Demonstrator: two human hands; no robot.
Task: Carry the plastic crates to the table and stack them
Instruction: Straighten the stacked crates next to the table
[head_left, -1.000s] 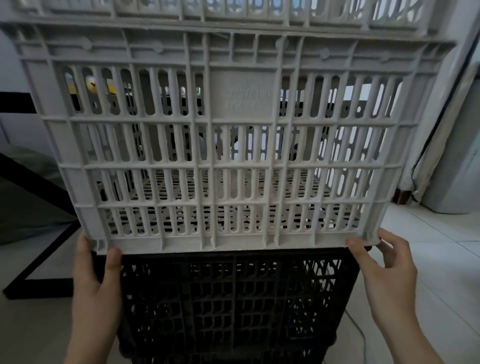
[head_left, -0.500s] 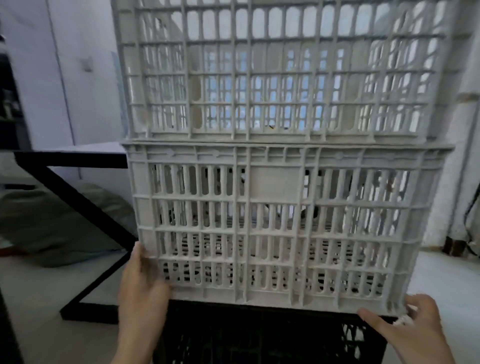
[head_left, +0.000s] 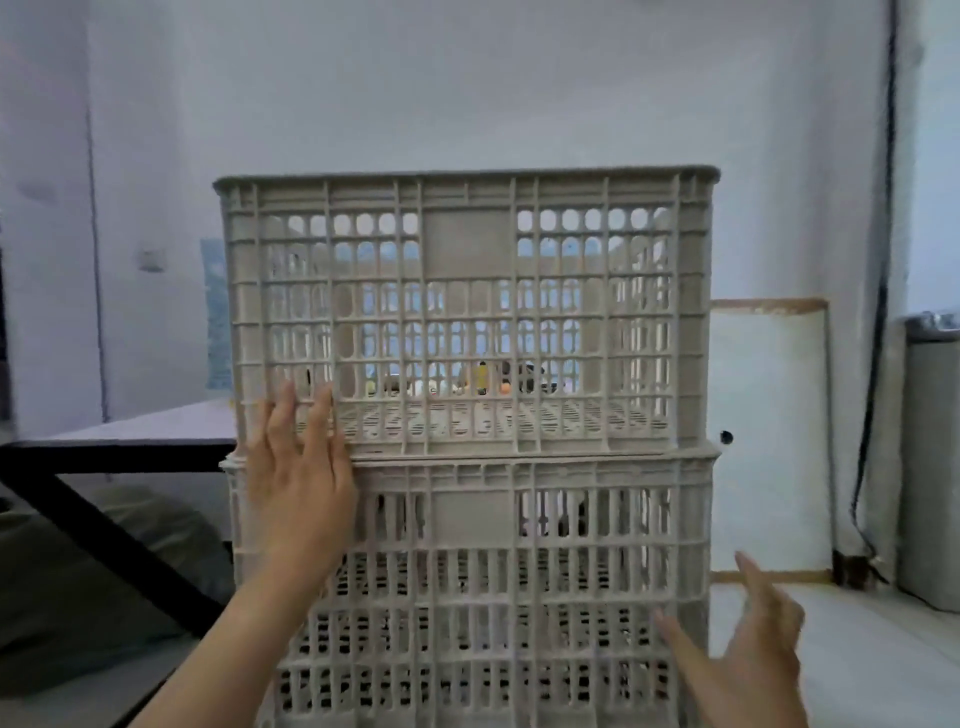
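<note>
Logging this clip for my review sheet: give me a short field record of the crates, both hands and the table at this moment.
upper crate: light grey, sits squarely on the lower crate
left hand: flat, fingers straight, on the front across the seam between the crates
right hand: open, fingers spread, near the lower crate's right front edge; contact unclear
table: behind the stack, to the left
stack base: out of view
</note>
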